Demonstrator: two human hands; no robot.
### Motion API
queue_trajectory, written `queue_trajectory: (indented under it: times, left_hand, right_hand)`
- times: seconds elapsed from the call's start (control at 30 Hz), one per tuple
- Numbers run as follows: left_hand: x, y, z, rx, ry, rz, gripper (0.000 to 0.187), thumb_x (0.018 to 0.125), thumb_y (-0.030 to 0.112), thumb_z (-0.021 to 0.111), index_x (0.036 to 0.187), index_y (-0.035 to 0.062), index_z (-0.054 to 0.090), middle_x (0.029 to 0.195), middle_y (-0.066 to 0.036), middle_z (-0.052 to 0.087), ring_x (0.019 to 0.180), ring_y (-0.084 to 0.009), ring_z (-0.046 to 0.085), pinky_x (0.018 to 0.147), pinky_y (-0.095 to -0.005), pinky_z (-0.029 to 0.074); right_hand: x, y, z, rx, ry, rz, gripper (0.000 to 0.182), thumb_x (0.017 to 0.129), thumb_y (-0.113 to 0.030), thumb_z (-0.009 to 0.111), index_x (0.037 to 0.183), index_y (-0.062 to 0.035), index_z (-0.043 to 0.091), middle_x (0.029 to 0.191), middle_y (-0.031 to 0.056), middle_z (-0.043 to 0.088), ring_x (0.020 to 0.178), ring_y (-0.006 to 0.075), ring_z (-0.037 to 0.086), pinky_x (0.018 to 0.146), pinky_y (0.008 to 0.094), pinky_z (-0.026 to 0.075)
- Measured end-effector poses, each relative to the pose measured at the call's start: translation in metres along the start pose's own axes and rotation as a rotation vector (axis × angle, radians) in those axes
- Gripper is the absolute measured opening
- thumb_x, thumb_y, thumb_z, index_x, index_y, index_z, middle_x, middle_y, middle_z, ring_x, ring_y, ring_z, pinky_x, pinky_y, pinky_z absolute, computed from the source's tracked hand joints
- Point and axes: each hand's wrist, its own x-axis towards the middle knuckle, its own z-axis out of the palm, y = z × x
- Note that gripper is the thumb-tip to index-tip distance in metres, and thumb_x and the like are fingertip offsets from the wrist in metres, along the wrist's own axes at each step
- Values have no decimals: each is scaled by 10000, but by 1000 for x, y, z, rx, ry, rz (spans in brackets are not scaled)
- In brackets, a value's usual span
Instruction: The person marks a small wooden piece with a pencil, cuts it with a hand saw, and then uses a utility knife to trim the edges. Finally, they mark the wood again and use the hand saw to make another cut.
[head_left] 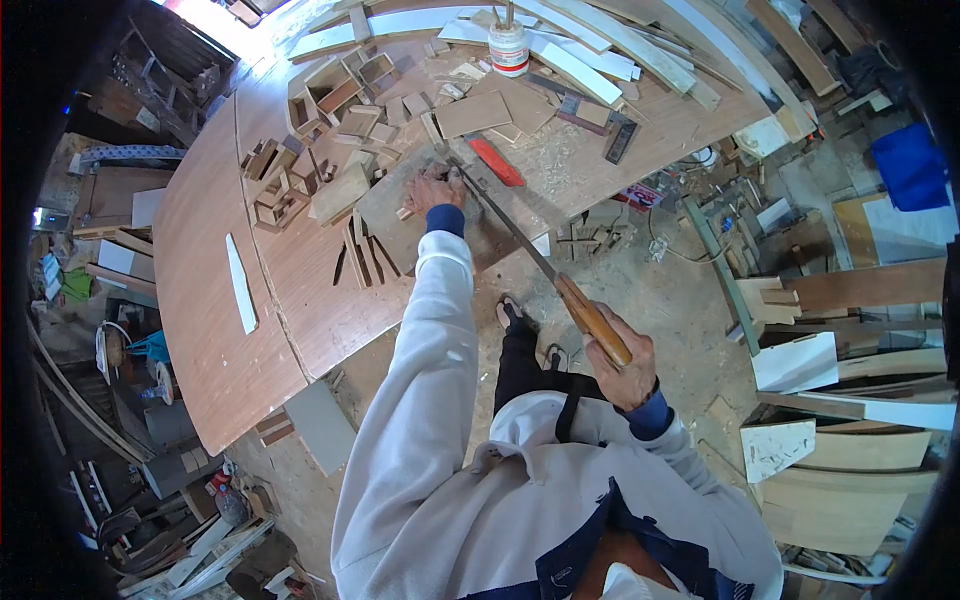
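My right hand (622, 362) is closed around the wooden handle of a long, narrow handsaw (520, 237). Its blade slants up and left across the table edge, with the far end beside my left hand (436, 190). That hand is bent down over a small wood piece (404, 213), pressing it on a flat grey-brown board (383, 212); the fingers hide most of the piece. Just right of the blade's far end lies a red flat object (496, 161). Left of the board are several thin dark strips (366, 248) and a light wood block (341, 194).
Small box-like wooden frames (283, 197) and offcuts cover the table (200, 300). A white tub (509, 50) stands near long boards (590, 75) at the back. A dark try square (620, 138) lies near the right edge. Stacked panels (840, 450) fill the right side.
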Motion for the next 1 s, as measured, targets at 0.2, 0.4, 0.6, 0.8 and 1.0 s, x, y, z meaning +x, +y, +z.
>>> queue_trajectory:
  times: [0.2, 0.4, 0.6, 0.8, 1.0]
  left_hand:
    - [-4, 8, -4, 63, 60, -11, 268, 782, 448, 605, 984, 282, 666, 1274, -87, 527, 1223, -331, 425, 981, -546, 287]
    - [-5, 10, -6, 42, 51, -19, 297, 764, 445, 614, 1006, 279, 659, 1270, -91, 528, 1235, -322, 410, 982, -557, 283]
    - [-3, -2, 10, 70, 41, -12, 321, 735, 416, 619, 1023, 280, 653, 1270, -88, 530, 1229, -315, 411, 989, -553, 279]
    - [-5, 3, 2, 52, 20, -3, 326, 735, 405, 620, 1033, 279, 650, 1294, -78, 519, 1233, -311, 411, 1008, -572, 257]
    - [-7, 7, -2, 37, 69, -11, 275, 764, 396, 624, 1001, 260, 660, 1270, -74, 533, 1217, -291, 428, 989, -561, 265]
  right_hand:
    - [7, -6, 4, 3, 27, -20, 469, 764, -42, 601, 1226, -37, 527, 993, 220, 642, 806, 372, 655, 701, 346, 529]
    - [14, -9, 8, 20, 28, 24, 443, 764, -41, 604, 1202, -17, 545, 988, 235, 639, 810, 377, 653, 712, 347, 529]
    - [19, 5, 16, -69, 101, -141, 441, 762, -36, 596, 1199, -15, 545, 952, 242, 635, 744, 361, 659, 668, 352, 526]
    - [16, -10, 9, 15, 27, -51, 449, 750, -20, 590, 1196, -11, 545, 933, 234, 635, 719, 348, 660, 641, 355, 519]
    - [18, -19, 3, 53, -2, -27, 450, 753, -15, 573, 1202, -10, 532, 920, 234, 635, 776, 384, 649, 666, 362, 518]
